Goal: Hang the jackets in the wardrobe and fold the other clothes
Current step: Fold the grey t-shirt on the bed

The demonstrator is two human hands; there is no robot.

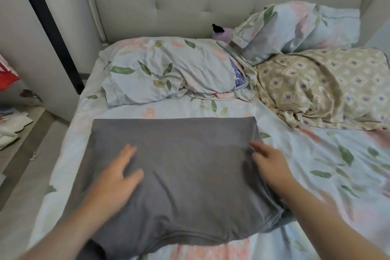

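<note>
A grey T-shirt [185, 175] lies flat on the bed, folded into a broad rectangle with its hem toward me. My left hand [118, 175] rests on its left half with the fingers spread and straight. At the shirt's right edge sits my right hand [272, 162], fingers extended along the folded side. Both hands are blurred by motion. No jacket is in view.
The bed has a floral sheet [316, 164]. Two floral pillows [164, 69] [299, 25] and a beige patterned pillow [325, 86] lie at the headboard, with a purple soft toy [221, 32] between them. White wardrobe panels [42, 38] stand left; papers [12, 124] lie on the floor.
</note>
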